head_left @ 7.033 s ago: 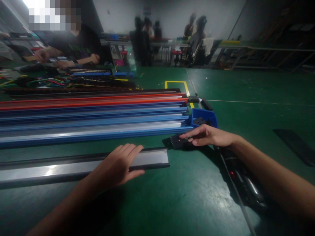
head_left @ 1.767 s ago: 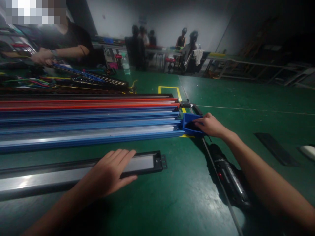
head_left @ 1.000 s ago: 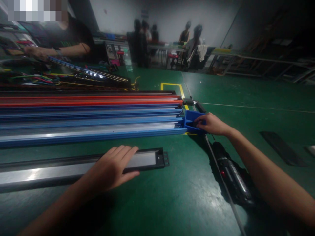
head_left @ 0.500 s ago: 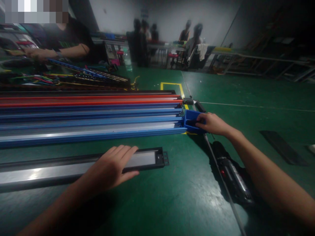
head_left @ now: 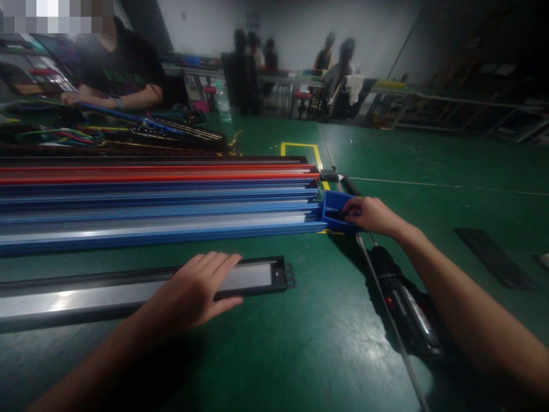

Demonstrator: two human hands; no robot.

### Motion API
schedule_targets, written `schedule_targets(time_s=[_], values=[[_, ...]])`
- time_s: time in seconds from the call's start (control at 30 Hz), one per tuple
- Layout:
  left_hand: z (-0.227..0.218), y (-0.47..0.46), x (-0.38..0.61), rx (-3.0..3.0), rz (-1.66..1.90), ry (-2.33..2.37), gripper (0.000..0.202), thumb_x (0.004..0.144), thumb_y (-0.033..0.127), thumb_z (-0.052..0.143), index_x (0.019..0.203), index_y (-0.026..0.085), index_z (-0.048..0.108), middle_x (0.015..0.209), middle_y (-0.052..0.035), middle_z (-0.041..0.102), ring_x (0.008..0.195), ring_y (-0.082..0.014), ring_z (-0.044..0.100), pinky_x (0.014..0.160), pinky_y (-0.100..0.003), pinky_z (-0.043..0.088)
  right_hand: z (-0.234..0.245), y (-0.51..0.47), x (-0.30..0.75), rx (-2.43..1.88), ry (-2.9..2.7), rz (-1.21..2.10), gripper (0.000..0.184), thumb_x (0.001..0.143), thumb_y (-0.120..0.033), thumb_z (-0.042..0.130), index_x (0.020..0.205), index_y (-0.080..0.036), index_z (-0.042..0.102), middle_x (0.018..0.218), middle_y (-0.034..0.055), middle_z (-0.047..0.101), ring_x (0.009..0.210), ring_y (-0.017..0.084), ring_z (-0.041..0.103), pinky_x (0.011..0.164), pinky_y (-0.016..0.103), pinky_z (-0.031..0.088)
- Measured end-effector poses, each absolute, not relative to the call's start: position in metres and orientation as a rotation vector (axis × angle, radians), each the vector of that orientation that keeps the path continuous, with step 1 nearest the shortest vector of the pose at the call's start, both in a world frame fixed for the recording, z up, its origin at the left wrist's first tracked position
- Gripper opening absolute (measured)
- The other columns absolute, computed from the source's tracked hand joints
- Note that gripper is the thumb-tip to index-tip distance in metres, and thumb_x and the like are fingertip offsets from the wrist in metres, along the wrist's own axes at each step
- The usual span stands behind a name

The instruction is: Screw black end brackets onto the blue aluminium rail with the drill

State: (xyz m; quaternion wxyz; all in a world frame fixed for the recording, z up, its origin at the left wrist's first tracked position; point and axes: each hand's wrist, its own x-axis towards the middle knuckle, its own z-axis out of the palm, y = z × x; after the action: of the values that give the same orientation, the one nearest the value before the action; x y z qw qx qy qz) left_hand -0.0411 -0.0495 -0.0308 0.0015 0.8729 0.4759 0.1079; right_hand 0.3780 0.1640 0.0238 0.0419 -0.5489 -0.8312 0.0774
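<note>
My left hand (head_left: 195, 289) lies over a long black channel (head_left: 86, 294) with a silvery inside, fingers curled round its far edge. A black end bracket (head_left: 283, 276) is fitted on the channel's right end. My right hand (head_left: 371, 214) reaches into a small blue bin (head_left: 331, 201) at the table's right side, fingers bent down among dark small parts; what they pinch is hidden.
Red and blue long profiles (head_left: 158, 200) lie stacked behind the channel. A black power screwdriver (head_left: 405, 309) rests under my right forearm beside a thin rod. A person (head_left: 115, 74) works at the far left among coloured wires; other people sit at a distant table.
Seven seconds ago the channel's end was bare and my right hand was on a black bracket beside it. Now the bracket sits on the end and my right hand is in the blue bin.
</note>
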Motion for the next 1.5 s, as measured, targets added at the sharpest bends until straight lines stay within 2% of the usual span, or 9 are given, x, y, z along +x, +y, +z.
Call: schedule_targets(time_s=[0.17,0.33,0.4,0.5,0.63,0.97,1.13,1.3,1.5], values=[[-0.031,-0.05,-0.041,2.726,0.377,1.507,0.061,0.094,0.048,0.071,0.142,0.012,0.06,0.128,-0.0184,0.072,0.109,-0.0316,0.07,0.094,-0.046,0.057,0.025,0.166,0.379,-1.626,-2.619,0.27,0.023,0.087,-0.023,0.067,0.1,-0.023,0.086,0.094,0.0037,0.083,0.083,0.024,0.076,0.083,0.036,0.058],[-0.033,-0.05,-0.042,2.755,0.417,1.482,0.062,0.096,0.049,0.069,0.142,0.009,0.06,0.127,-0.0197,0.072,0.108,-0.0316,0.07,0.092,-0.046,0.058,0.024,0.175,0.384,-1.424,-2.751,0.246,0.031,0.089,-0.027,0.069,0.116,-0.026,0.083,0.122,0.0078,0.079,0.108,0.029,0.074,0.101,0.047,0.056],[-0.033,-0.05,-0.042,2.776,0.419,1.472,0.063,0.096,0.048,0.069,0.143,0.008,0.059,0.129,-0.0201,0.071,0.11,-0.0321,0.07,0.093,-0.047,0.058,0.023,0.177,0.386,-1.422,-2.767,0.21,0.034,0.088,-0.029,0.071,0.12,-0.028,0.082,0.125,0.0084,0.078,0.112,0.031,0.072,0.103,0.052,0.054],[-0.034,-0.051,-0.043,2.785,0.44,1.463,0.063,0.096,0.048,0.069,0.143,0.008,0.059,0.129,-0.0196,0.072,0.111,-0.0322,0.07,0.094,-0.047,0.059,0.024,0.179,0.386,-1.487,-2.787,0.244,0.032,0.089,-0.025,0.069,0.118,-0.029,0.083,0.115,0.007,0.081,0.103,0.029,0.074,0.097,0.049,0.057],[-0.036,-0.051,-0.044,2.769,0.483,1.468,0.063,0.097,0.05,0.068,0.144,0.011,0.059,0.129,-0.0186,0.072,0.112,-0.032,0.071,0.095,-0.047,0.059,0.031,0.175,0.382,-1.5,-2.818,0.244,0.032,0.086,-0.017,0.068,0.113,-0.026,0.084,0.103,0.005,0.082,0.089,0.024,0.074,0.089,0.042,0.057],[-0.038,-0.051,-0.046,2.826,0.442,1.462,0.065,0.097,0.051,0.067,0.146,0.008,0.056,0.132,-0.0193,0.071,0.114,-0.0327,0.069,0.097,-0.047,0.056,0.036,0.173,0.381,-1.497,-2.856,0.139,0.016,0.086,-0.016,0.068,0.093,-0.021,0.082,0.091,0.007,0.078,0.086,0.024,0.07,0.077,0.036,0.052],[-0.033,-0.051,-0.043,2.84,0.449,1.44,0.063,0.098,0.048,0.067,0.143,0.006,0.057,0.13,-0.0201,0.071,0.112,-0.0321,0.07,0.094,-0.046,0.057,0.034,0.174,0.382,-1.437,-2.893,0.108,0.017,0.089,-0.015,0.065,0.092,-0.021,0.081,0.095,0.0075,0.077,0.088,0.023,0.069,0.077,0.034,0.051],[-0.032,-0.051,-0.044,2.822,0.455,1.422,0.063,0.098,0.047,0.068,0.144,0.006,0.057,0.131,-0.0201,0.071,0.112,-0.0323,0.069,0.093,-0.047,0.057,0.032,0.176,0.382,-1.38,-2.957,0.055,0.017,0.094,-0.016,0.062,0.093,-0.018,0.078,0.098,0.011,0.076,0.095,0.027,0.067,0.083,0.037,0.052],[-0.033,-0.051,-0.045,2.793,0.466,1.424,0.064,0.096,0.045,0.071,0.145,0.006,0.058,0.131,-0.0202,0.071,0.112,-0.0321,0.069,0.092,-0.047,0.058,0.033,0.176,0.377,-1.46,-3.052,-0.037,0.03,0.102,-0.023,0.05,0.087,-0.017,0.075,0.097,0.0136,0.075,0.094,0.028,0.067,0.086,0.04,0.051]])
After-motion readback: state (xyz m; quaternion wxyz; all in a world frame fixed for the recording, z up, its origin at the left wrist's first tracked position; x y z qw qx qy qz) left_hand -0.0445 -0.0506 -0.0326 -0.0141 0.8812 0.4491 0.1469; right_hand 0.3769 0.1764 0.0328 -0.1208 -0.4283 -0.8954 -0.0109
